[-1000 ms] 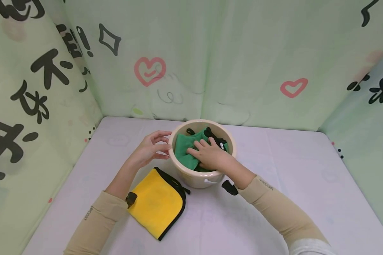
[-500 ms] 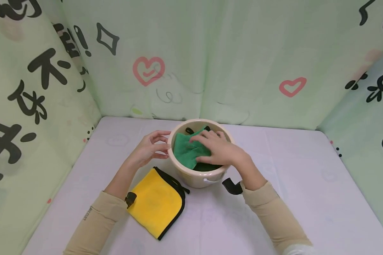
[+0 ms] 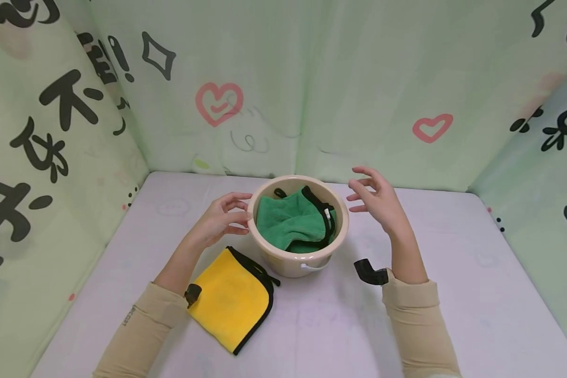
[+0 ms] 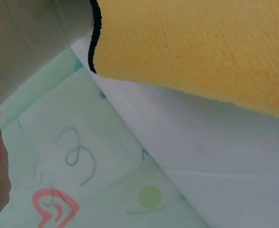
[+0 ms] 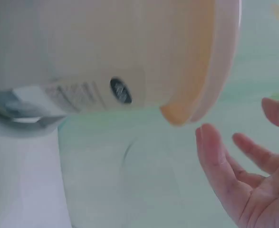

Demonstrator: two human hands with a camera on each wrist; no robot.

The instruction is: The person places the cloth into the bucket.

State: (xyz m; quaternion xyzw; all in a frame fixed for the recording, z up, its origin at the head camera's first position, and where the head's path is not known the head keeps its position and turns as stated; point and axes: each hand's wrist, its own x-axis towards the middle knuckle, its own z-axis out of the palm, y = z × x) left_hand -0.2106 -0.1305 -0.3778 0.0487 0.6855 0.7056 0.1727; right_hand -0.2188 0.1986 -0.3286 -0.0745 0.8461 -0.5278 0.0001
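Left hand (image 3: 223, 221) at left rim of beige bucket (image 3: 285, 266), fingers loosely extended, right hand (image 3: 376, 199) just beside right rim, fingers relaxed, gripping nothing, green cloth (image 3: 290, 219) inside bucket, yellow cloth (image 3: 232, 299) near it on counter (image 3: 453, 273).

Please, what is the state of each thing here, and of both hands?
Bucket: upright, uncovered.
Green cloth: rumpled, inside the bucket.
Yellow cloth: lying on the table.
White handle: lowered.
Left hand: fingertips at the bucket's rim.
Right hand: holding nothing, apart from the bucket.

The green cloth (image 3: 290, 218) and yellow cloth (image 3: 231, 302) are black-edged, the bucket (image 3: 283, 264) cream, the backdrop (image 3: 359, 79) heart-patterned.
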